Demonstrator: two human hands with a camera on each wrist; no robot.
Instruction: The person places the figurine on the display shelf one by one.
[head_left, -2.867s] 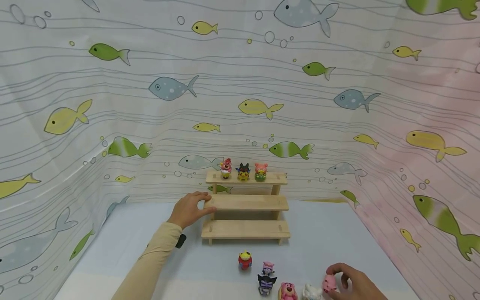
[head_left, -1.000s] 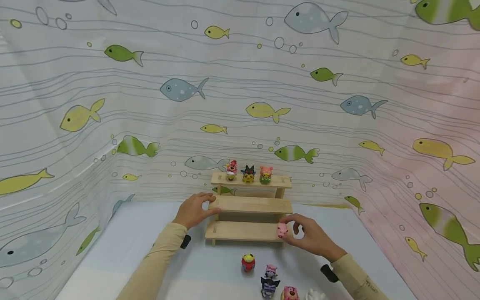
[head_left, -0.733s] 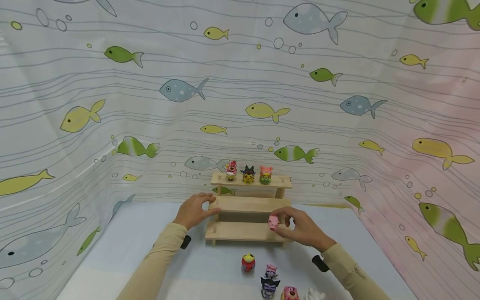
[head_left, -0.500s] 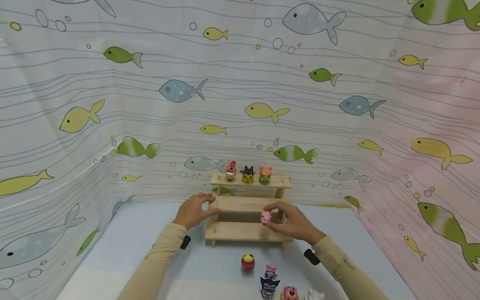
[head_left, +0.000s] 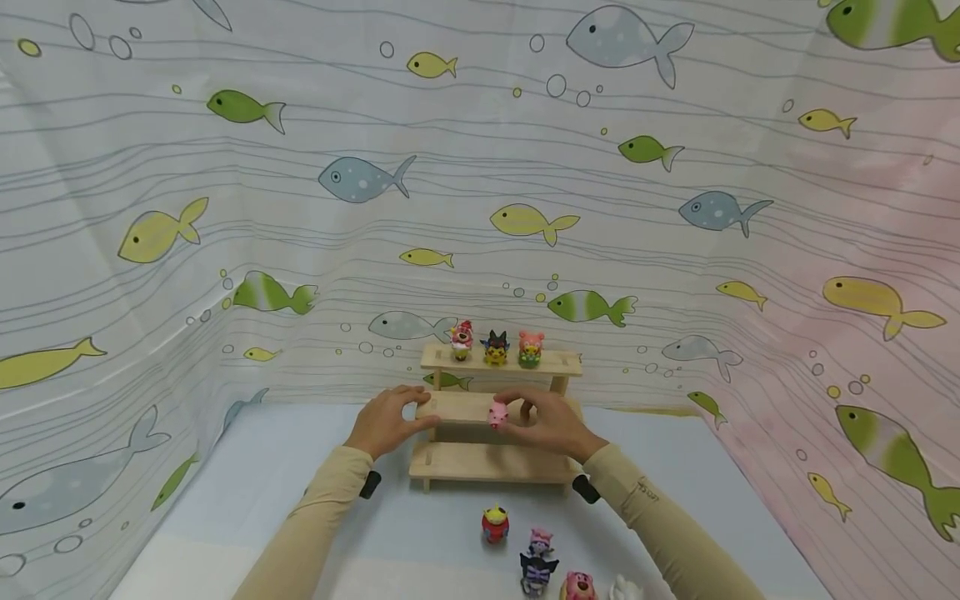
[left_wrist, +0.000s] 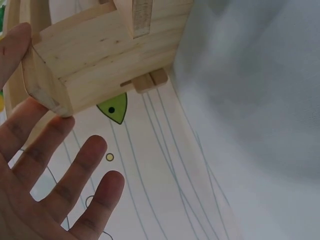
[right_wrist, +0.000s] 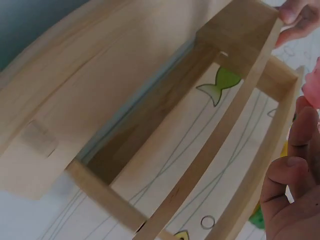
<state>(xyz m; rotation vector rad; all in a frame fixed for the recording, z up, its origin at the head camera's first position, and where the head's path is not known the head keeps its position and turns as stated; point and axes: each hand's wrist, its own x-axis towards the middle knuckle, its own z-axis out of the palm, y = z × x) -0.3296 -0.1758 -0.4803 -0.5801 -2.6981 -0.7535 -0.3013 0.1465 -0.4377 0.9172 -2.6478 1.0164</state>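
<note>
A pink pig figurine [head_left: 498, 414] is pinched between the thumb and fingers of my right hand [head_left: 551, 423], in front of the middle board of a three-tier wooden display stand [head_left: 491, 460]. In the right wrist view only a pink piece of the figurine [right_wrist: 313, 87] shows at the right edge. My left hand [head_left: 385, 422] grips the left end of that middle board. In the left wrist view, the thumb and nearest fingers [left_wrist: 55, 131] lie against the board's end while the other fingers stretch out free. Three figurines [head_left: 495, 348] stand on the top board.
Before the stand, a red and yellow figurine [head_left: 495, 525], a purple and black one [head_left: 537, 575], a pink bear [head_left: 579, 586] and a white figurine [head_left: 625, 588] stand on the pale table [head_left: 420, 550]. A fish-print sheet [head_left: 450, 283] surrounds the back and sides.
My right hand has picked up the pink pig from the table at front right and carried it leftward and up to the middle board. The left hand keeps its hold on the stand.
</note>
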